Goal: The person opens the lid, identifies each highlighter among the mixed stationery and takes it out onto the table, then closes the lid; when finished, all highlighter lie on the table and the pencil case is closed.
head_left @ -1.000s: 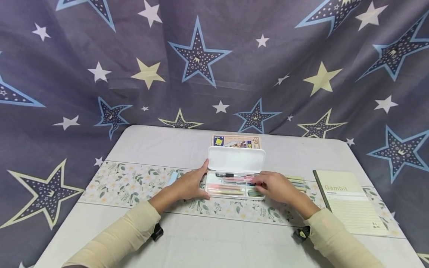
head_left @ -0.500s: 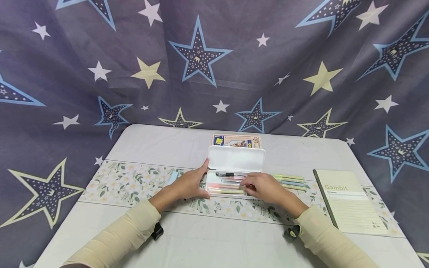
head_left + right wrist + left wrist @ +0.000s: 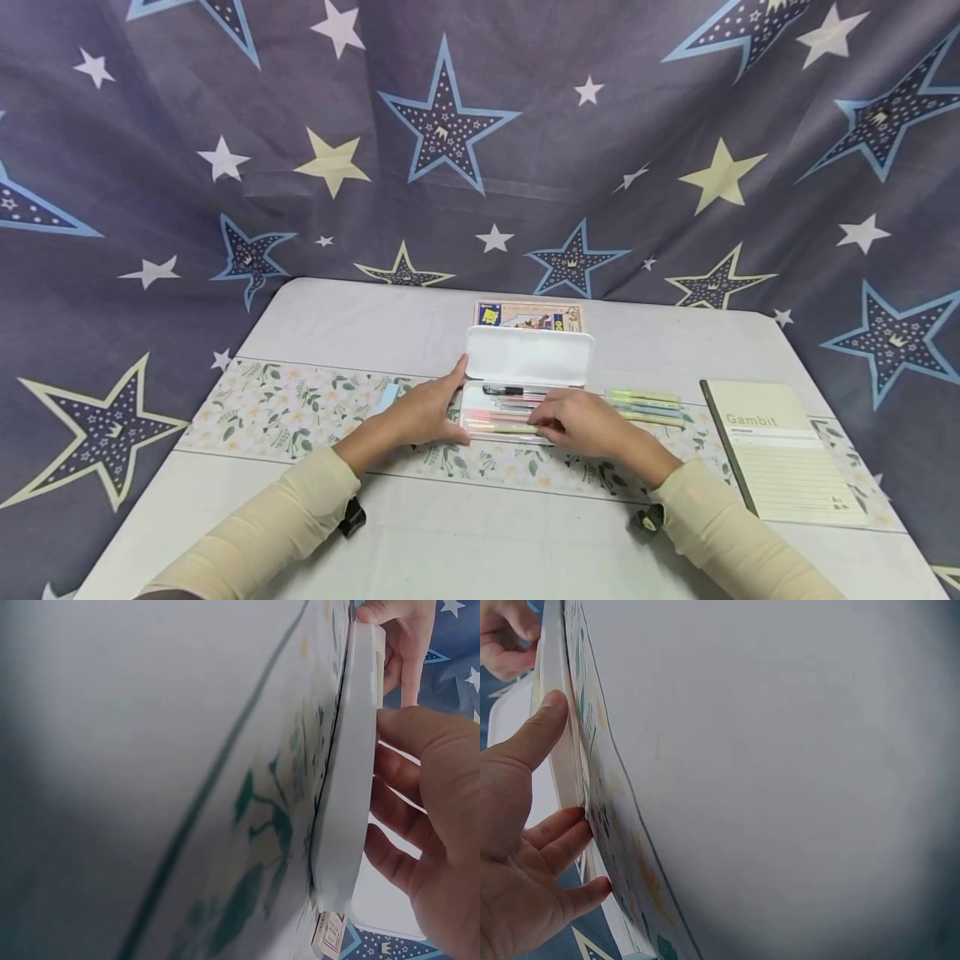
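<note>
A white pencil case lies with its lid raised. At its left end my left hand holds it, thumb on the front wall and fingers at the end and lid edge. My right hand reaches over the case's right half, fingertips bent down inside among the pens. Visible inside are a black-gripped pen at the back, pinkish pens and a yellowish pen in front. The right hand hides the right compartment; I cannot tell whether its fingers pinch a pen. In the right wrist view its thumb is at the front rim.
Several green and blue pens lie right of the case on a floral runner. A Gambit notebook sits farther right. Behind the lid is a printed box. A light blue item lies left, partly behind the left hand.
My right hand has moved left along the case, from its right end toward the front pens, covering the greenish item seen in the right compartment. The left hand stays put.
</note>
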Motion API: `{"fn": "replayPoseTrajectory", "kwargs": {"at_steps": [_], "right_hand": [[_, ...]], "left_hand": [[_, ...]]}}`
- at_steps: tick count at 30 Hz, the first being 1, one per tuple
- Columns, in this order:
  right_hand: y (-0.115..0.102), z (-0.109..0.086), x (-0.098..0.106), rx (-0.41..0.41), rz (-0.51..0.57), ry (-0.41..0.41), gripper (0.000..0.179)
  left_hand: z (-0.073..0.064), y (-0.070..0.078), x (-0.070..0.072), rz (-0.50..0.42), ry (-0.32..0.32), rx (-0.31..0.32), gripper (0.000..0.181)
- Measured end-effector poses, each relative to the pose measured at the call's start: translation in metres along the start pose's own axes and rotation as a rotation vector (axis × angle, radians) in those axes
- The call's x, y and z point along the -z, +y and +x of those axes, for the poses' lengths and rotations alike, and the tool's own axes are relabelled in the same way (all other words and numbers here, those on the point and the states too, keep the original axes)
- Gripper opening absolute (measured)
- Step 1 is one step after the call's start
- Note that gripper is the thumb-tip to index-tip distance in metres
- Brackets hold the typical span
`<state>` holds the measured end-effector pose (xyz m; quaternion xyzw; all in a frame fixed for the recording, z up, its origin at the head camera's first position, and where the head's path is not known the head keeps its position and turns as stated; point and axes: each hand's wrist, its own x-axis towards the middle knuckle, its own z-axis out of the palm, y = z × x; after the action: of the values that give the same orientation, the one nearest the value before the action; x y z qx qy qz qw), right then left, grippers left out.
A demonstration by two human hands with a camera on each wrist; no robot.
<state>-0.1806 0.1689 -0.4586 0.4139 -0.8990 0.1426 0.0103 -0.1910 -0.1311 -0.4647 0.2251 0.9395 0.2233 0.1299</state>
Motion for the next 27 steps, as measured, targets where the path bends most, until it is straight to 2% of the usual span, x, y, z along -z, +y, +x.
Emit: {"fn": "replayPoseTrajectory", "kwargs": {"at_steps": [12, 21, 27], "right_hand": [[0.000, 0.002, -0.002, 0.065, -0.060, 0.022, 0.014], [0.003, -0.004, 0.004, 0.044, -0.042, 0.044, 0.016], [0.011, -0.014, 0.010, 0.050, -0.067, 0.092, 0.017]], "left_hand": [[0.001, -0.001, -0.001, -0.005, 0.003, -0.001, 0.138], [0.001, -0.001, -0.001, -0.019, -0.001, 0.005, 0.140], [0.001, -0.002, -0.001, -0.019, 0.003, -0.001, 0.140]]}}
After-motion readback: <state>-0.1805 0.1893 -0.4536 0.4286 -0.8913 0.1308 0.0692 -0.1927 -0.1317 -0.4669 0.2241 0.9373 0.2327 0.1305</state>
